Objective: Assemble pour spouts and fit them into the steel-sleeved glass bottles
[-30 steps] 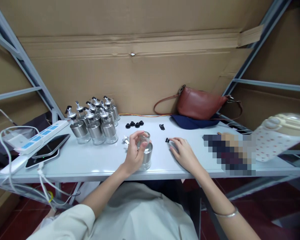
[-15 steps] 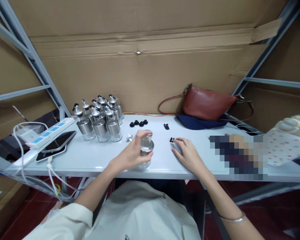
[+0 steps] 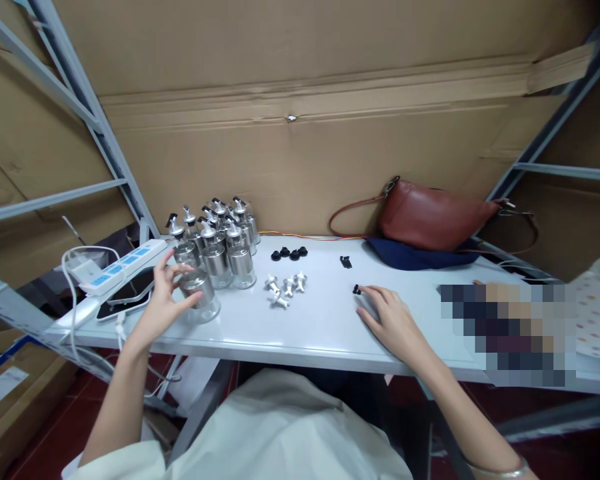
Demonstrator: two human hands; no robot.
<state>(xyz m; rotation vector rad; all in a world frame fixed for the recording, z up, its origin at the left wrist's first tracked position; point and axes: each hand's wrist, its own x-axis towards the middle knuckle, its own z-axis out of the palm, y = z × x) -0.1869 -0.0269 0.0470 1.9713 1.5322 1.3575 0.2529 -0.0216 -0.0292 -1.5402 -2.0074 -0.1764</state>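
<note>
My left hand [image 3: 167, 293] is curved around the left side of a glass bottle [image 3: 207, 303] with a metal sleeve, thumb in front and fingers near its top. The bottle stands upright on the table, with no spout seen on it. My right hand [image 3: 393, 320] lies on the table, fingers stretched and thumb apart. Its fingertips touch or nearly touch a small black piece [image 3: 357, 289]. Between the hands lie several white and silver pourer spouts [image 3: 286, 288]. Behind them are several black stoppers [image 3: 290, 254] and more small black pieces [image 3: 347, 263].
Several bottles with spouts [image 3: 217, 260] stand together at the back left. A power strip [image 3: 130, 263] and a phone [image 3: 130, 293] with white cables lie at the left. A brown bag [image 3: 435, 217] rests on dark blue cloth [image 3: 420, 257] at the back right. Cardboard [image 3: 320, 160] backs the table.
My left hand has moved left with the bottle, to the front of the bottle group. The white spouts are now uncovered. My right hand stays by the black piece; the camera view has shifted.
</note>
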